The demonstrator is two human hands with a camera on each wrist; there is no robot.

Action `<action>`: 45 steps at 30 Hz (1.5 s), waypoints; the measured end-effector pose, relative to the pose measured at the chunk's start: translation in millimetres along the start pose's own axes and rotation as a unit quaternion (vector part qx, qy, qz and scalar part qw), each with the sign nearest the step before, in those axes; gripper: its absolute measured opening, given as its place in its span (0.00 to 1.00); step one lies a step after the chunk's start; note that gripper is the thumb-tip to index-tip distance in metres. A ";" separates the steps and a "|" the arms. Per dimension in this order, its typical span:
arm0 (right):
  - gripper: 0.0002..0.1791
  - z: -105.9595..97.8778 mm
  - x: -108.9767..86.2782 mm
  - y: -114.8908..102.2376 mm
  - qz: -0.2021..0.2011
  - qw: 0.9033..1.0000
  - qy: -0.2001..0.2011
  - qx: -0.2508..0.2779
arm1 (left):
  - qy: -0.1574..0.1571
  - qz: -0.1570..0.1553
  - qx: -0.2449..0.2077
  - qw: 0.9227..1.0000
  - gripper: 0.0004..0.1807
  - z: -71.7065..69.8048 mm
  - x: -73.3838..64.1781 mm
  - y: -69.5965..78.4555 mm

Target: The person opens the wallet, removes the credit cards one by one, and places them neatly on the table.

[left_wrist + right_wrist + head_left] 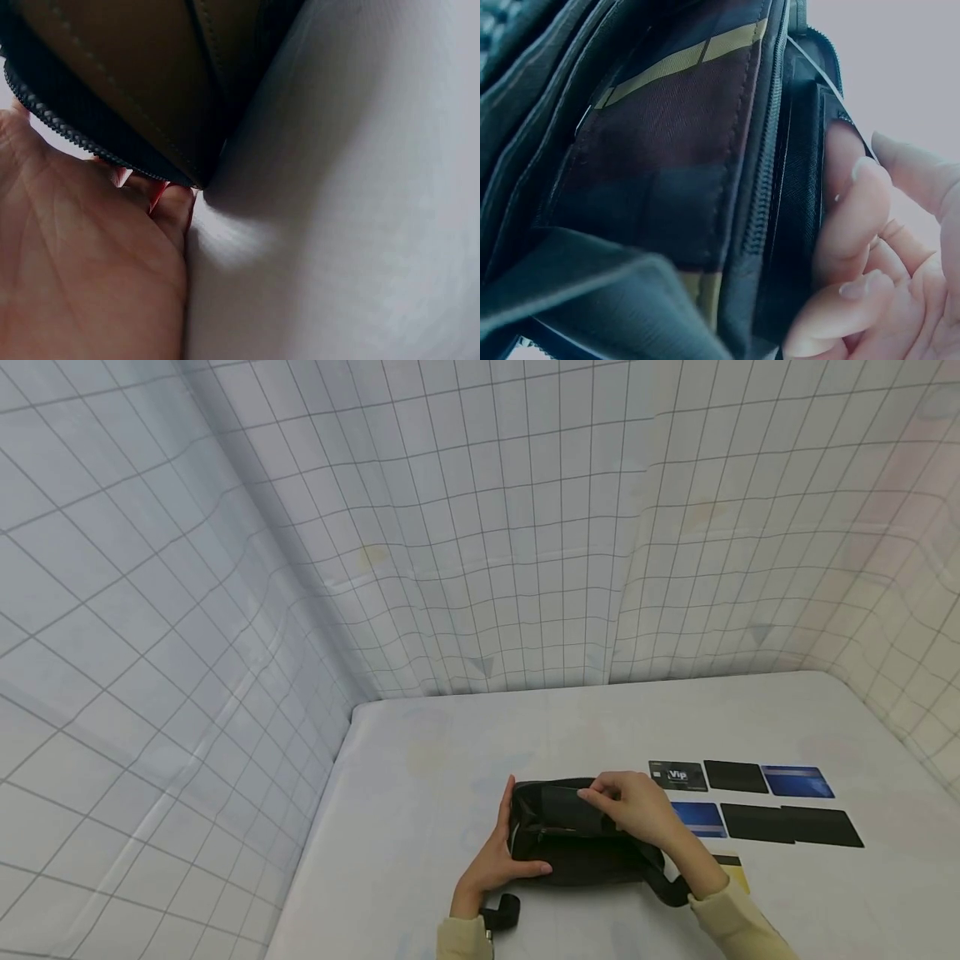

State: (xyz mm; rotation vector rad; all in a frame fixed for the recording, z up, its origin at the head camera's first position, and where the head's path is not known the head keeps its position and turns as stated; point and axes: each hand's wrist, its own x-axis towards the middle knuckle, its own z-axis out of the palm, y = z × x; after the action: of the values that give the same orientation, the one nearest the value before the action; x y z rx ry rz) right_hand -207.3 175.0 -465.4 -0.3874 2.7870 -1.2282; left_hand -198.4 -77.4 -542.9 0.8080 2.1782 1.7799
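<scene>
A black zip wallet (pixel 592 864) lies unzipped and spread on the white table. My left hand (pixel 495 862) grips its left end, thumb on the near side and fingers along the outer edge. In the left wrist view, the fingers reach behind the wallet's zipped edge (pixel 82 142). At the far side of the wallet's opening, my right hand (pixel 641 806) pinches a thin dark card (pixel 568 807) between thumb and index finger. The right wrist view shows the card's pale edge (pixel 829 79), the zipped pocket (pixel 761 180) and several slots; the card's lower part is hidden.
Right of the wallet, cards lie in two rows: a black Vip card (pixel 677 776), blue cards (pixel 797 782) and plain black cards (pixel 757 823). A yellow card (pixel 737 870) sits partly behind the right forearm. Grid-patterned white cloth (pixel 525 568) walls the table's back and sides.
</scene>
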 end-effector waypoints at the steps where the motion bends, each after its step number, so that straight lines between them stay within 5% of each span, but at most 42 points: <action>1: 0.16 0.0 -0.2 0.4 -0.002 1.000 0.001 0.002 | -0.003 -0.004 0.003 1.000 0.66 0.0 -0.5 3.8; 6: 0.16 -1.0 -1.3 1.9 -0.015 1.000 0.004 0.017 | -0.009 -0.016 0.008 1.000 0.66 0.0 -1.0 8.9; 9: 0.16 -2.0 -2.0 2.5 -0.021 1.000 0.008 0.020 | -0.002 -0.010 0.006 1.000 0.67 0.7 0.5 -6.0; 13: 0.16 -2.6 -2.6 4.4 -0.025 0.999 0.012 0.017 | 0.001 -0.007 0.003 1.000 0.66 0.9 0.0 -5.9; 17: 0.14 -3.9 -3.1 4.6 -0.023 0.999 0.012 0.025 | -0.005 -0.025 0.007 1.000 0.60 0.6 -1.8 10.4; 29: 0.16 -5.8 -2.8 5.6 -0.025 0.999 0.010 0.032 | 0.006 -0.068 -0.019 0.997 0.38 -0.7 0.3 8.0; 45: 0.18 -12.7 -8.5 9.5 0.004 0.998 0.016 0.058 | 0.010 -0.067 -0.021 0.997 0.35 -2.7 3.3 7.4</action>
State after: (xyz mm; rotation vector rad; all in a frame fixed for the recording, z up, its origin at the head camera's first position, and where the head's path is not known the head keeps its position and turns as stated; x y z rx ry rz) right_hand -203.1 192.5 -464.0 -0.3505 2.7228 -1.3990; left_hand -200.4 -77.0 -534.6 0.6212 2.1461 1.7685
